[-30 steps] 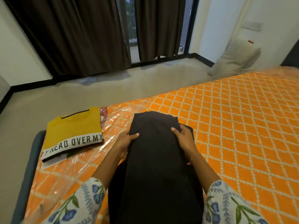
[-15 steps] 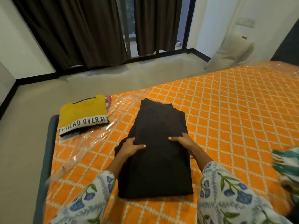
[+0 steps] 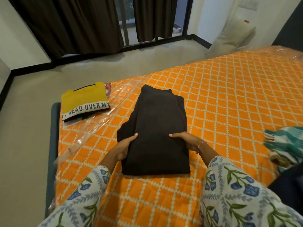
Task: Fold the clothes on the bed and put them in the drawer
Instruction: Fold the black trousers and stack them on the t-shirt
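Note:
A black garment (image 3: 157,128) lies folded into a long rectangle in the middle of the orange bed (image 3: 229,95). My left hand (image 3: 123,147) grips its left edge, thumb on top and fingers tucked out of sight under the cloth. On the right edge, my right hand (image 3: 186,140) holds it the same way. A folded yellow T-shirt (image 3: 83,97) with a white lettered band sits at the bed's far left corner, apart from both hands.
A teal and white striped cloth (image 3: 285,141) lies crumpled at the bed's right edge, with something dark (image 3: 291,182) below it. Clear plastic film (image 3: 91,128) covers the bed's left part. A pillow (image 3: 234,36) leans on the far wall. Beige floor (image 3: 24,145) lies left of the bed.
Both hands slid from the top of the black garment to its side edges and took hold. The view pulled back, bringing the striped cloth into sight.

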Demonstrator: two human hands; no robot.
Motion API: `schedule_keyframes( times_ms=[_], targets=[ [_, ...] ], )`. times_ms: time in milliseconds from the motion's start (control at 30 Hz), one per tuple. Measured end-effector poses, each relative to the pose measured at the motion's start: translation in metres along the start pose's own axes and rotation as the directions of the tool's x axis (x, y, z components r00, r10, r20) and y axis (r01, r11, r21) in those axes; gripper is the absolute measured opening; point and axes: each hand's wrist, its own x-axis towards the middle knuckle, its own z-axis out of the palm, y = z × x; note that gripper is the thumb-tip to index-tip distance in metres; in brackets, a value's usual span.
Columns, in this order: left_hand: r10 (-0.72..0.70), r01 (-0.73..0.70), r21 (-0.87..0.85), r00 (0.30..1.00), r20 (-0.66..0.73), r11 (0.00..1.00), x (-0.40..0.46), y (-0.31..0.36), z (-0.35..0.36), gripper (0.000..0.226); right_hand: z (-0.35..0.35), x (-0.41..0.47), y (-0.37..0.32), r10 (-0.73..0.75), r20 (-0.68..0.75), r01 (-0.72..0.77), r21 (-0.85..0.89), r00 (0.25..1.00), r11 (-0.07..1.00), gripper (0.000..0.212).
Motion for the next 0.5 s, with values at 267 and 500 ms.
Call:
schedule_keyframes(
  times_ms=[267, 500],
  targets=[
    [0.025, -0.022, 0.074, 0.999, -0.028, 0.997, -0.015, -0.026, -0.002, 0.052, 0.005, -0.030, 0.023, 0.185, 0.041, -0.183, -0.063, 0.982, 0.981, 0.061],
    [-0.045, 0.034, 0.079, 0.990, 0.131, 0.996, -0.038, -0.042, -0.016, 0.040, 0.000, -0.060, 0.051, 0.154, 0.107, -0.159, 0.043, 0.982, 0.986, 0.061]
  ],
)
